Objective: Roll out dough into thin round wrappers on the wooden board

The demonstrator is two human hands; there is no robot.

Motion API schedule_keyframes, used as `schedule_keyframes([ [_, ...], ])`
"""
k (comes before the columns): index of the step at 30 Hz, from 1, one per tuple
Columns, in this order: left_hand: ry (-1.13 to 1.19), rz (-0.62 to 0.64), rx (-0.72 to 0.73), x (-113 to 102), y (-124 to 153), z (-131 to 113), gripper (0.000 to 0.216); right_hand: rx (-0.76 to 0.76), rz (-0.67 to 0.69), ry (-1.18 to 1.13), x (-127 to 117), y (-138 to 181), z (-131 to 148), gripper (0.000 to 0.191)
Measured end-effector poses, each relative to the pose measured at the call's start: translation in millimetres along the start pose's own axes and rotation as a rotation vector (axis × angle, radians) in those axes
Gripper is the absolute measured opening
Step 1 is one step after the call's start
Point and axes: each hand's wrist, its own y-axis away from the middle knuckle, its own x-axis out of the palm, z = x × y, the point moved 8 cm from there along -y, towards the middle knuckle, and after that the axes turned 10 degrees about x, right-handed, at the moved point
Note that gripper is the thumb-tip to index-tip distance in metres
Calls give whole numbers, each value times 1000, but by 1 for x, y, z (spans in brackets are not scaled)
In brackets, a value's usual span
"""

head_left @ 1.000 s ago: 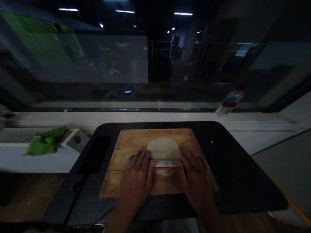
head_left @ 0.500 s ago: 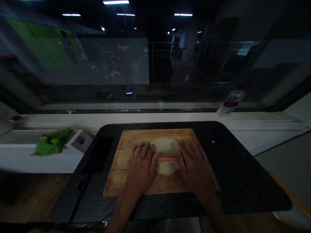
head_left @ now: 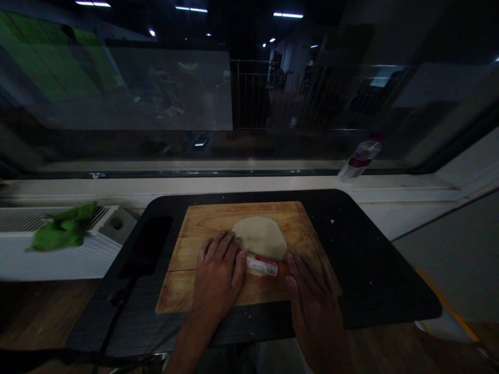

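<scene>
A flat round of pale dough (head_left: 260, 236) lies on a wooden cutting board (head_left: 202, 223). At its near edge lies a roller with a red and white label (head_left: 264, 265), slanted down to the right. My left hand (head_left: 217, 275) lies flat with fingers stretched out, pressing on the roller's left end. My right hand (head_left: 312, 296) is flat and open on the board, just off the roller's right end; whether it touches the roller I cannot tell.
The board sits on a black tabletop (head_left: 370, 259). A clear plastic bottle (head_left: 357, 161) leans on the window sill at the right. A green cloth (head_left: 62, 232) lies on a white radiator at the left. A dark phone-like slab (head_left: 146, 246) lies left of the board.
The roller came back from the dough's middle to its near edge and now lies slanted. My right hand drew back toward me, off the roller's end. The camera tilted slightly.
</scene>
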Motion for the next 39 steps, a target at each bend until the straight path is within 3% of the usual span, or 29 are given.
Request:
schedule_keyframes([
  [5, 1, 3, 9, 3, -3, -1, 38, -6, 7, 47, 1, -9, -1, 53],
  [9, -12, 11, -4, 1, -3, -3, 38, 26, 96, 118, 13, -57, -4, 52],
  [15, -8, 25, 0, 3, -4, -2, 39, 47, 96, 171, 34, -115, -4, 50],
  [19, 22, 18, -14, 4, -3, 0, 38, 26, 108, 161, 30, -105, 0, 51],
  [26, 64, 12, -1, 2, -3, -2, 36, -3, 40, 116, 0, -30, 4, 48],
  [29, 78, 7, 7, 1, -3, -3, 36, -3, -5, 108, -2, -14, 4, 48],
  [33, 77, -5, 2, 2, -2, -4, 37, 9, 42, 126, 7, -29, 0, 48],
  [39, 42, 1, 1, 6, -1, -1, 36, 42, 65, 197, 24, -92, -5, 48],
])
